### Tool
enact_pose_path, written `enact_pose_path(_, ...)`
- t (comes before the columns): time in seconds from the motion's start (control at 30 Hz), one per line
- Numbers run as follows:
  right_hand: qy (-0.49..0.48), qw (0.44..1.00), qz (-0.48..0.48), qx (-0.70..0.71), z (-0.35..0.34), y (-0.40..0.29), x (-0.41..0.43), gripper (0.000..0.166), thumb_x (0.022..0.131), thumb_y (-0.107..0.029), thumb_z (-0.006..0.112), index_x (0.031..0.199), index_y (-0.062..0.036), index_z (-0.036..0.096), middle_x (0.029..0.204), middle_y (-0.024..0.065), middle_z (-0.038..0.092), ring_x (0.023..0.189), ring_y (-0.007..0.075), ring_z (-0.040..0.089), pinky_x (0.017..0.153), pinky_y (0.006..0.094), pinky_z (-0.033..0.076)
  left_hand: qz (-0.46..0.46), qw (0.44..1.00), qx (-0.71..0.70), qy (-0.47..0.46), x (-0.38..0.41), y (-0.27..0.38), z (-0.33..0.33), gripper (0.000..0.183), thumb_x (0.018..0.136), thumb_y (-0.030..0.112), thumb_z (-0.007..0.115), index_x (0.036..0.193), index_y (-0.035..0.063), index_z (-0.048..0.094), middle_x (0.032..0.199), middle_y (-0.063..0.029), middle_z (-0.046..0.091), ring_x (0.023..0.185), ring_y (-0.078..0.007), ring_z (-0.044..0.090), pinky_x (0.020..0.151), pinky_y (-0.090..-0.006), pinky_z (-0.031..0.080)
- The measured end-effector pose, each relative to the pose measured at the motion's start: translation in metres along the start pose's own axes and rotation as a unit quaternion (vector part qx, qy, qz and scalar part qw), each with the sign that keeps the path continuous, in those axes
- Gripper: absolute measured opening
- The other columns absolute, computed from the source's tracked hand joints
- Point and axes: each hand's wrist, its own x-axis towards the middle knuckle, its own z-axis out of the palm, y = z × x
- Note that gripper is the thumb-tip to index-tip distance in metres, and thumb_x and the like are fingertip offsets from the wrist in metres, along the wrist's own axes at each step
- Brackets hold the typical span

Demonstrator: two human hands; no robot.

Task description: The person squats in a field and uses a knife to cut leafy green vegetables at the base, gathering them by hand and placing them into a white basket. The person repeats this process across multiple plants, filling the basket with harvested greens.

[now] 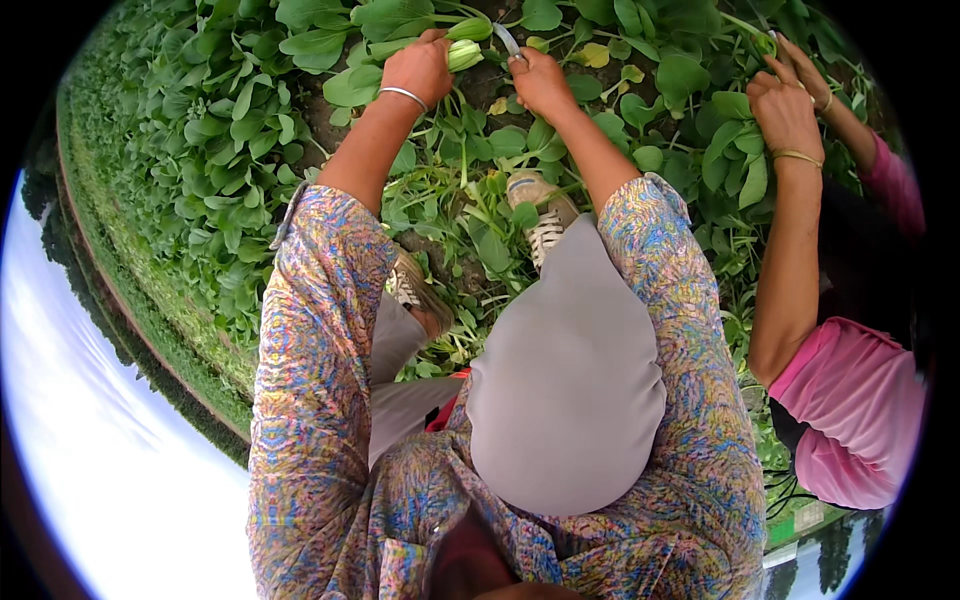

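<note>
My left hand (421, 66), with a bangle on its wrist, is closed around a leafy green plant like bok choy (465, 55). The pale cut-looking base of the plant points right, and its leaves lie to the left of the fist. Just beside it is a second green stem base (469, 30); whether I hold that one too I cannot tell. In my right hand (541, 82) is a small knife with a curved metal blade (507, 40). The blade points up and left, close to the stem bases. My fist hides its handle.
At the right, a co-worker's hands (784, 112) hold a leafy plant (739, 146). Dense leafy greens (217, 150) fill the left side. Loose leaves (487, 225) lie around my shoes (546, 210). Yellow leaves (595, 55) lie near my right hand.
</note>
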Motion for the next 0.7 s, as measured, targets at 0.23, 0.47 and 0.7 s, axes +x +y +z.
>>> enact_pose_path(0.23,0.052,0.993,-0.071,-0.076,0.013,0.000,-0.010,0.029,0.094,-0.027,0.051,0.107,-0.0013,0.058,0.086,0.0196,0.065,0.081,0.0390,0.063,0.073,0.0471,0.050,-0.097,0.987,-0.131,-0.002,-0.039,-0.013,-0.017,0.051,0.068,0.022,0.077,0.115,0.0047,0.063,0.112,-0.0154,0.065,0.096,-0.0348,0.065,0.086,-0.0407,0.052)
enact_pose_path(0.47,0.053,0.973,-0.124,0.186,-0.036,-0.070,-0.070,0.035,0.094,-0.027,0.059,0.120,-0.0052,0.057,0.084,0.0017,0.062,0.058,0.0054,0.057,0.045,0.0211,0.043,-0.168,0.767,-0.606,-0.129,-0.101,-0.019,-0.149,0.048,0.075,0.013,0.071,0.119,-0.0035,0.059,0.110,-0.0083,0.066,0.081,-0.0161,0.066,0.079,-0.0311,0.052)
enact_pose_path(0.7,-0.133,0.944,-0.201,0.223,-0.043,-0.162,-0.100,0.041,0.085,-0.024,0.071,0.117,-0.0039,0.056,0.087,-0.0011,0.059,0.059,0.0007,0.051,0.044,0.0153,0.038,-0.136,0.689,-0.685,-0.196,-0.123,-0.018,-0.170,0.053,0.077,0.010,0.066,0.128,-0.0025,0.052,0.123,-0.0110,0.061,0.084,-0.0175,0.065,0.080,-0.0336,0.053)
